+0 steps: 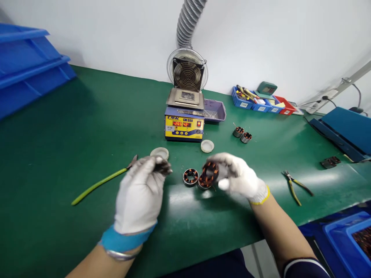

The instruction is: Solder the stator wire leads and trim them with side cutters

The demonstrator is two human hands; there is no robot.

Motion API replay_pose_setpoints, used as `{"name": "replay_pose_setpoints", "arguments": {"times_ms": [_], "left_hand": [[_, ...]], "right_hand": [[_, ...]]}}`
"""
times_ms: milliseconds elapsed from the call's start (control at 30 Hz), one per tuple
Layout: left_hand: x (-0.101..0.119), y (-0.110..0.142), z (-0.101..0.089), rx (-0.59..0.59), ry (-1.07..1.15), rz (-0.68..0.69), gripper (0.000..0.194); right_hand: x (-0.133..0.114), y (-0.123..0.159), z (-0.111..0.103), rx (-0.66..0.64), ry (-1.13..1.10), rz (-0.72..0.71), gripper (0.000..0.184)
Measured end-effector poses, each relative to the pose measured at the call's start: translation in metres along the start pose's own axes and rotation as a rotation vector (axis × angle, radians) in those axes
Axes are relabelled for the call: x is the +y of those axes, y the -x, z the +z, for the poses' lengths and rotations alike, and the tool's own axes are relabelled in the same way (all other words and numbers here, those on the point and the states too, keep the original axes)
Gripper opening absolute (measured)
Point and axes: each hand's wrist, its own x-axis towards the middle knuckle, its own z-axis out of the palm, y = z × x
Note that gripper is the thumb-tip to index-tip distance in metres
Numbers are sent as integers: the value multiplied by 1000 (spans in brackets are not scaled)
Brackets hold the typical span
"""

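My right hand point(239, 175), in a white glove with a yellow cuff, grips a copper-wound motor stator point(210, 172) at its edge. The stator is tilted and overlaps another stator point(204, 183) lying on the table. Just left of that, a third stator point(190, 177) lies flat with its ring facing up. My left hand point(142, 189), white-gloved with a blue band at the wrist, has its fingers pinched together. Something dark shows at its blurred fingertips, and I cannot make out what. Green-handled cutters point(100, 186) lie beside it, their jaws next to the glove.
Behind my hands stands a yellow-and-blue solder pot point(184, 127) with a fan. Two shallow white dishes point(207, 146) point(159, 153) sit before it. Two more stators point(242, 134), small pliers point(294, 186) and parts bins point(261, 105) are to the right. Blue crates point(31, 65) stand left.
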Motion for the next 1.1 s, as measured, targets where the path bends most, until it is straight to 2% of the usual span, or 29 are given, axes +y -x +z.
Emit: {"name": "replay_pose_setpoints", "arguments": {"times_ms": [67,133,267,367,467,600,733,833,933,1033,1100], "left_hand": [[-9,13,7,15,9,-22,13],[-16,26,12,-15,-66,-9,15],[-17,37,17,-106,-270,142,12],[-15,39,19,-148,-295,243,8],[-18,42,20,-205,-321,298,9],[-26,46,18,-263,-353,328,18],[-30,46,17,-286,-348,299,20],[-30,46,17,-288,-353,282,22],[-30,49,17,-313,-368,287,22],[-31,51,16,-345,-374,282,22],[-31,51,16,-349,-379,283,23]], "right_hand": [[11,-16,-16,184,-8,-42,63],[26,-33,-36,308,132,-58,65],[50,-56,-61,396,497,-12,65],[51,-62,-61,374,734,62,63],[40,-67,-54,335,947,173,61],[25,-79,-50,273,1026,243,61],[21,-87,-52,249,1063,267,60],[19,-87,-53,281,1069,237,58],[12,-84,-50,338,1235,99,55],[4,-86,-44,199,1553,-17,44],[2,-91,-39,65,1709,-17,32]]}}
